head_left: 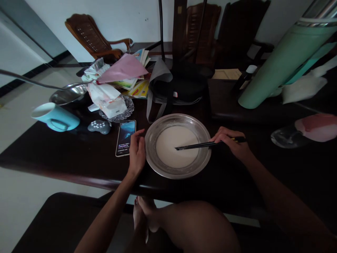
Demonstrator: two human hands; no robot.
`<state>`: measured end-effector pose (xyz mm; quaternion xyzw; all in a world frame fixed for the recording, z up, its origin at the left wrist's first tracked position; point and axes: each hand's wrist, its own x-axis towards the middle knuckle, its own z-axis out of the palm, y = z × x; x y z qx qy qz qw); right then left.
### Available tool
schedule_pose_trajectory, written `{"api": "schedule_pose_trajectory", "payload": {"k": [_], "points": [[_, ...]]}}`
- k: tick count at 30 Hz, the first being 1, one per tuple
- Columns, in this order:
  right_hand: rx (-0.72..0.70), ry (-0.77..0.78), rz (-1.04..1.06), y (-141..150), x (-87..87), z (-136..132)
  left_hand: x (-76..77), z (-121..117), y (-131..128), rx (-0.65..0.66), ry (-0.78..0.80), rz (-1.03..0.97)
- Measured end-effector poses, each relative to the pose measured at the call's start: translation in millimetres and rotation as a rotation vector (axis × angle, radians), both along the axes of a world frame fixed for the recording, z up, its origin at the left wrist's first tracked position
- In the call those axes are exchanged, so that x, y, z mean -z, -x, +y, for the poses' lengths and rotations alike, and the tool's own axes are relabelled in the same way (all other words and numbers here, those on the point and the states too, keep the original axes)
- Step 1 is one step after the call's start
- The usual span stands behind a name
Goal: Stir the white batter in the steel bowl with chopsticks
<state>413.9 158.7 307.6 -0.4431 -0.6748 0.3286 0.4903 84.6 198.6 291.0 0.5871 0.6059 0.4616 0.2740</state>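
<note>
A wide metal bowl with a pale, milky liquid in it stands near the table's front edge. My left hand is at the bowl's left side, its bent fingers against the rim; the fingers' undersides are hidden. From the right, my right hand grips a pair of black chopsticks. They slant across the bowl's right rim, and their tips are in the liquid. Just left of my left hand lies a phone with its screen lit.
Left on the dark table are a light-blue mug, a grey game controller, a tissue pack and another metal bowl. A black bag lies behind the bowl. A tall green flask stands right.
</note>
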Motion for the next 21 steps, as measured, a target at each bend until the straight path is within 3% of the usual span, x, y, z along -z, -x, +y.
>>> {"api": "schedule_pose_trajectory", "payload": {"k": [4, 9, 13, 18, 21], "points": [[-0.044, -0.025, -0.076, 1.4, 1.3, 0.6, 3.8, -7.5, -7.8, 0.028, 0.041, -0.112], [0.047, -0.021, -0.003, -0.1, 0.5, 1.1, 7.9, -12.1, -8.7, -0.006, 0.126, -0.116], [-0.027, -0.041, -0.068, 2.5, -0.7, 0.7, 11.8, -12.5, -6.6, -0.002, 0.129, -0.131], [0.083, -0.033, 0.004, -0.3, 0.8, 1.7, 11.2, -13.9, -6.8, 0.012, 0.128, -0.123], [0.005, -0.028, -0.014, 0.3, 1.7, 1.7, 9.4, -14.7, -7.5, 0.007, 0.124, -0.119]]}}
